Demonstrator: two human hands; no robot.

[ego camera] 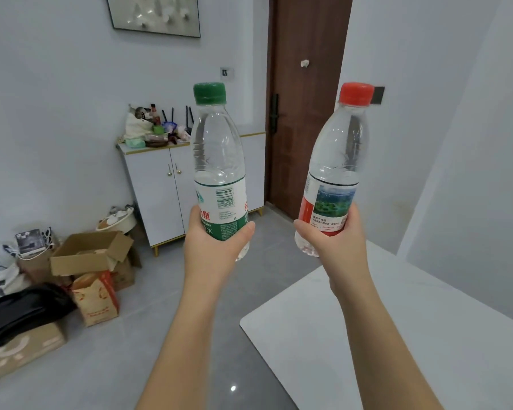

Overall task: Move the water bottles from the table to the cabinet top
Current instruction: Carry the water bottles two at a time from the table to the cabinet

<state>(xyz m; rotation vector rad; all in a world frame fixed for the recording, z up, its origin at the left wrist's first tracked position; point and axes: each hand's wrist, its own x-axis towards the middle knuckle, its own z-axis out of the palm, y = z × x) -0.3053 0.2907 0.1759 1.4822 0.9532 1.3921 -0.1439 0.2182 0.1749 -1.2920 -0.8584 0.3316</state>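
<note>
My left hand [212, 247] grips the lower part of a clear water bottle with a green cap and green label [216, 161], held upright in the air. In my right hand [333, 241] is a second clear water bottle with a red cap and red label [338, 155], tilted slightly right. Both bottles are raised over the floor, off the white table [397, 335] at the lower right. The white cabinet [157, 190] stands against the far wall behind the green-capped bottle; its top [251, 135] is crowded on the left and bare on the right.
Bags, jars and small items [151, 128] fill the left of the cabinet top. Cardboard boxes [92, 255], a paper bag [97, 300] and a black bag [21, 312] sit on the floor at left. A brown door [305, 99] is right of the cabinet.
</note>
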